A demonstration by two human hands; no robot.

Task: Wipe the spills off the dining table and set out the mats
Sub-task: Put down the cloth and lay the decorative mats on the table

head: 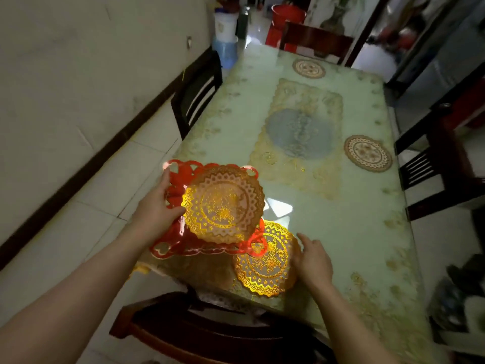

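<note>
My left hand [157,206] grips a stack of mats above the near left corner of the dining table [354,232]: a round gold lace mat [224,203] on top of a red cut-out mat [178,179]. A second round gold mat [265,258] lies flat on the table near the front edge. My right hand [312,261] rests with straight fingers on that mat's right rim. Two more round mats lie on the table, one at the right side [367,153] and one at the far end [309,68].
The table has a glass top over a pale green patterned cloth. Dark wooden chairs stand at the near end [210,332], the left side [196,93], the far end [315,40] and the right side [441,174]. Buckets [225,43] stand on the floor beyond the table.
</note>
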